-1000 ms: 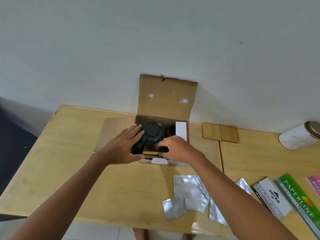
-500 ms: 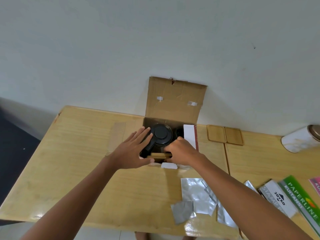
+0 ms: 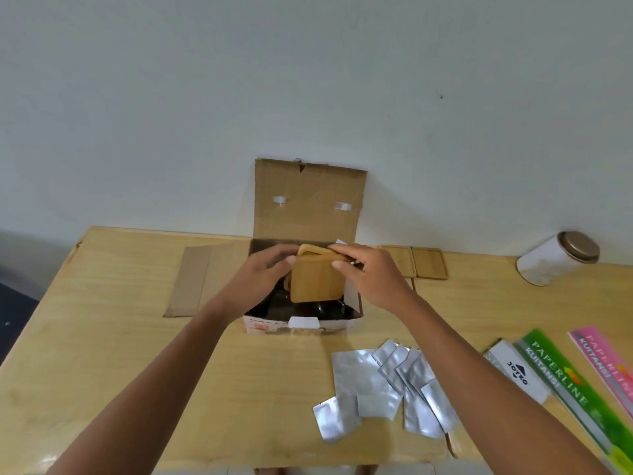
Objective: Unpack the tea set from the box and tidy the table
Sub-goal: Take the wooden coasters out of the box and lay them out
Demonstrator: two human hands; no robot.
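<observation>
Both hands pinch wooden coaster stack (image 3: pixel 317 279) above open box (image 3: pixel 301 322): left hand (image 3: pixel 263 279) on left edge, right hand (image 3: pixel 368 279) on top-right corner. Risk: stack fans apart, coaster drops onto dark tea ware (image 3: pixel 325 308) below, chips it. Light edge grip likely cause.

A plain pale wall (image 3: pixel 308 80) fills the upper half, with one small dark mark at its right. The light wooden tabletop (image 3: pixel 113 337) stands against it. Dark floor (image 3: pixel 13 303) shows at left.
</observation>
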